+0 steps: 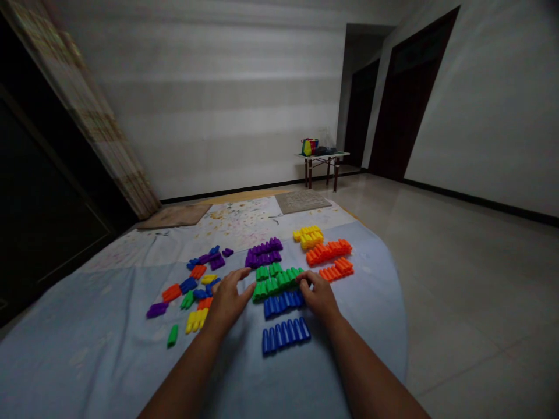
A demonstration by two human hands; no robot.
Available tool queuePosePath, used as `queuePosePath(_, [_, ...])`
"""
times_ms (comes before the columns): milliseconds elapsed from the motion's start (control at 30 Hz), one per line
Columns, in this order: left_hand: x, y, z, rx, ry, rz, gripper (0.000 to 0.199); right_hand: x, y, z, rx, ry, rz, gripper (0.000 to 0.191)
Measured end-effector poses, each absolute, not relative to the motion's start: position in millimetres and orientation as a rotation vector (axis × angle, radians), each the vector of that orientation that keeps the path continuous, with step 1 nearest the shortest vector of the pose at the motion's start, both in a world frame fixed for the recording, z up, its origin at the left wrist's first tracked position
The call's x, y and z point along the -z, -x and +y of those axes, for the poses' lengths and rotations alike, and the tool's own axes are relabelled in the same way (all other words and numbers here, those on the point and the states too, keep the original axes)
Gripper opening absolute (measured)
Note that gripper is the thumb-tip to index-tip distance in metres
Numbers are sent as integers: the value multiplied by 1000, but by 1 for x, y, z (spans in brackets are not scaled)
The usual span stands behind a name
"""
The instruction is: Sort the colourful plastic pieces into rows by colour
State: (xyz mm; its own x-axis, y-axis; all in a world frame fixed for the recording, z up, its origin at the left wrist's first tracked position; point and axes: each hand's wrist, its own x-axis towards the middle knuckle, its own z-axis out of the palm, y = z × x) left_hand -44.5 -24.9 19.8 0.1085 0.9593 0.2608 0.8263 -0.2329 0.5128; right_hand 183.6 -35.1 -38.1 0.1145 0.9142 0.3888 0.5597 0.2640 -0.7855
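Observation:
Green bullet-shaped plastic pieces (275,282) lie side by side in rows on the cloth. My left hand (227,298) is at their left end, thumb and forefinger spread, with nothing visible between them. At the right end of the green row, my right hand (318,294) has its fingers curled against the last green piece; its fingertips are partly hidden. Just below lie two rows of blue pieces, an upper blue row (283,304) partly beside my right hand and a lower blue row (286,336) nearer me.
Purple (264,253), yellow (309,235) and orange pieces (329,251) form groups farther back. Mixed loose pieces (188,285) lie left of my left hand, with a single green piece (173,336) closer. A tablecloth (362,337) covers the rounded table; brown mats (303,202) lie at its far side.

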Motion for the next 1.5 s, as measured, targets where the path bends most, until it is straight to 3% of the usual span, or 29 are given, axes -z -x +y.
queuePosePath(600, [-1, 150, -69, -978, -1732, 2083, 44, 35, -182, -40, -541, 1296, -1570, 23])
queuePosePath(1000, [9, 140, -100, -466, -1812, 1997, 49, 41, -196, -33, -512, 1368, -1108, 31])
queuePosePath(1300, [18, 121, -84, -620, -2041, 1725, 35, 48, -200, -29, -505, 1361, -1054, 30])
queuePosePath(1500, [15, 99, -84, -523, -1951, 1960, 54, 47, -195, -31, -506, 1337, -1073, 29])
